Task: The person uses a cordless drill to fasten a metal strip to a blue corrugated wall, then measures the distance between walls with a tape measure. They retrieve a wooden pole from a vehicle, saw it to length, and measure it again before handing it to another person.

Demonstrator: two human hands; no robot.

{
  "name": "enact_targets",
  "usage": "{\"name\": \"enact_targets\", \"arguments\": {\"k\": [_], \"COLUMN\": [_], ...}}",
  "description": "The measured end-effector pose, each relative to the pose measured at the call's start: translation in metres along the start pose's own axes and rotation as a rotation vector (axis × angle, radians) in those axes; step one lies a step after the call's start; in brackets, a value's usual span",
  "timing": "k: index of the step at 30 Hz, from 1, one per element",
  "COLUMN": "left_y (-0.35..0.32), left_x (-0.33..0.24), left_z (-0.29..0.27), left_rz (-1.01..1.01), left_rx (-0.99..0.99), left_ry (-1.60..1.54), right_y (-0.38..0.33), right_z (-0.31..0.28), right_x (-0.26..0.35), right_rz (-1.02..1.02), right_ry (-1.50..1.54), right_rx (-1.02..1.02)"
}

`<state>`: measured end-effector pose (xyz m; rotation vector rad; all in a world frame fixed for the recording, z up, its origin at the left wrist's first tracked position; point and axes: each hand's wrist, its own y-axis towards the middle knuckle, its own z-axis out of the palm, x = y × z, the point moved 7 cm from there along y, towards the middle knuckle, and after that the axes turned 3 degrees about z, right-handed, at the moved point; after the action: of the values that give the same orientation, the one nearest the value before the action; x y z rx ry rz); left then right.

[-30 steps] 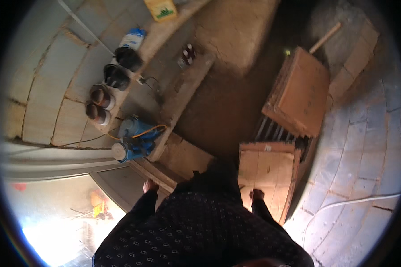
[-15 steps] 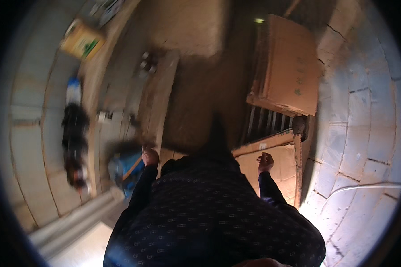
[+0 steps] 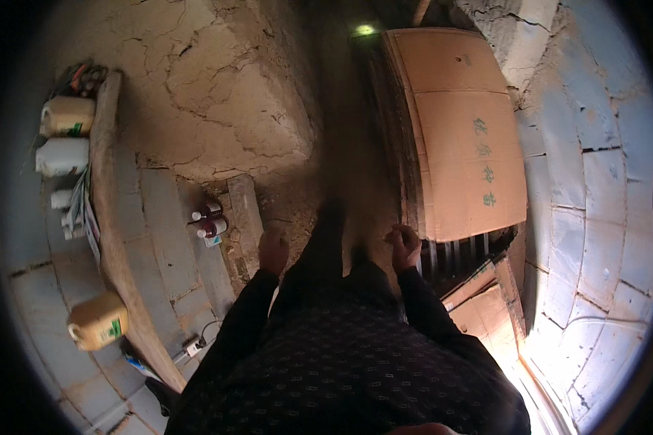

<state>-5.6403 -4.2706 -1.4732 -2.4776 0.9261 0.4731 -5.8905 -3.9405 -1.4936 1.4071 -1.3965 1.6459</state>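
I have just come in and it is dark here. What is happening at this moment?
A person in a dark patterned top stands on an earthen floor, both hands empty. The left hand hangs near two small bottles on a low ledge. The right hand, half closed, is beside a flat cardboard sheet lying over a slatted crate. Jugs stand along a plank on the left.

Two hands, left hand (image 3: 273,251) and right hand (image 3: 403,245), two yellow jugs (image 3: 67,116) (image 3: 98,321), one white jug (image 3: 63,156), two small bottles (image 3: 208,220), one big cardboard sheet (image 3: 461,130), one wooden plank (image 3: 112,217), one white plug (image 3: 194,346).
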Motion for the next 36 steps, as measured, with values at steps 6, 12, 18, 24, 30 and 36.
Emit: {"name": "enact_targets", "arguments": {"k": [6,12,18,24,30,36], "left_y": [0.225,0.429,0.604,0.740,0.785,0.924], "left_x": [-0.074,-0.181,-0.271,-0.302,-0.363,-0.366], "left_z": [0.045,0.075,0.092,0.043,0.036,0.035], "left_rz": [0.332,0.315,0.305,0.151,0.025,-0.130], "left_rx": [0.116,0.279,0.412,0.449,0.298,0.385], "left_ry": [0.032,-0.178,-0.118,-0.592,-0.947,-1.070], "right_y": [0.132,0.348,0.567,0.622,0.747,0.857], "right_z": [0.066,0.200,0.300,0.359,0.345,0.407], "right_x": [0.029,0.058,0.134,0.206,0.247,0.211], "right_rz": [0.016,0.205,0.266,0.429,0.421,0.532], "right_ry": [0.011,0.120,0.493,0.769,0.588,0.692], "right_rx": [-0.010,0.159,0.296,0.485,0.358,0.272]}}
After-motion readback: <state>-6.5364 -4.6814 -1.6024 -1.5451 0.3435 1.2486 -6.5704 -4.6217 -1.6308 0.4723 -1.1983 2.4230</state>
